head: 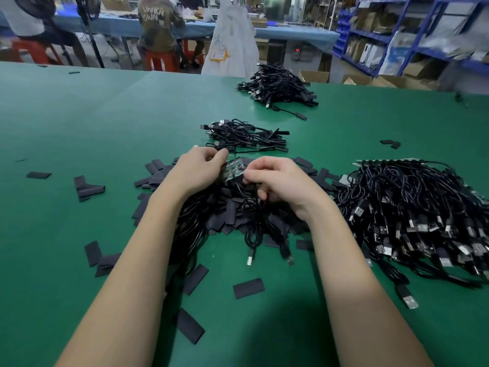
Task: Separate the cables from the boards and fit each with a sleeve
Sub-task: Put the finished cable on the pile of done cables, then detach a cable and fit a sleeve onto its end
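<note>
Green tabletop (79, 123), sleeve pile (227, 207); left hand (197, 169), right hand (277, 181) both pinching board (234, 169), cable (251, 221) dangling.

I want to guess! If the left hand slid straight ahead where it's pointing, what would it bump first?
Probably the small cable pile just beyond the left hand; it seems nearest in that line, though depth is hard to judge.
</note>
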Demonstrator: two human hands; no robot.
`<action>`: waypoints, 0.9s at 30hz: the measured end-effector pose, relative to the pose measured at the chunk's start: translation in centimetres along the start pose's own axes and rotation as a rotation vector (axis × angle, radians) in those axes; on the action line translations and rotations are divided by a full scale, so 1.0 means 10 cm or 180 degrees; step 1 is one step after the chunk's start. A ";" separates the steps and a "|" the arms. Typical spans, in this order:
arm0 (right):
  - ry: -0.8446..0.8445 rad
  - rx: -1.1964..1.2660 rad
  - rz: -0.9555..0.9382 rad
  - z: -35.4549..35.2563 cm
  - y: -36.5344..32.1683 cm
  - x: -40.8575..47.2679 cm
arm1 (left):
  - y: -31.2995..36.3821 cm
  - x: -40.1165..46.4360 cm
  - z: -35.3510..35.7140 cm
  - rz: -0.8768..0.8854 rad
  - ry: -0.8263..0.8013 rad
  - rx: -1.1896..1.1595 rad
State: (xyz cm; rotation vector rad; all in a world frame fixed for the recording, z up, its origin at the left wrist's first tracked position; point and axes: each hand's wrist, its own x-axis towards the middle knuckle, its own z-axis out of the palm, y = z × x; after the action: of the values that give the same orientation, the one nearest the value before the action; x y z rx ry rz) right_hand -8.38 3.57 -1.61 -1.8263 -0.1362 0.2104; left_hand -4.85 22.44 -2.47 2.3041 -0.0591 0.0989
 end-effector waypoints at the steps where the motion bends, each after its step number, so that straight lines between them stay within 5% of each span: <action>1: -0.0045 0.0193 0.0035 -0.03 0.01 0.00 | 0.02 -0.01 0.02 -0.0053 -0.0126 -0.0231; 5: -0.0223 0.0658 0.0251 -0.11 0.06 -0.01 | 0.12 -0.03 0.10 -0.0187 -0.0371 -0.1004; 10: 0.0452 0.0496 0.0186 -0.10 0.10 0.04 | 0.23 -0.06 0.16 -0.0208 -0.0477 -0.1737; 15: 0.0354 0.1267 0.0345 -0.10 0.12 0.04 | 0.19 -0.08 0.18 -0.0421 -0.0897 -0.2318; 27: 0.0203 0.2432 0.0555 -0.06 0.15 0.06 | 0.25 -0.13 0.20 -0.0618 -0.0961 -0.2628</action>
State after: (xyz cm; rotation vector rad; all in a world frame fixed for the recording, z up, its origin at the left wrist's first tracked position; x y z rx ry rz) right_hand -7.70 2.71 -2.92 -1.0794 0.1377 0.2798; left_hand -6.20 19.23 -2.08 1.4719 -0.0224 -0.3200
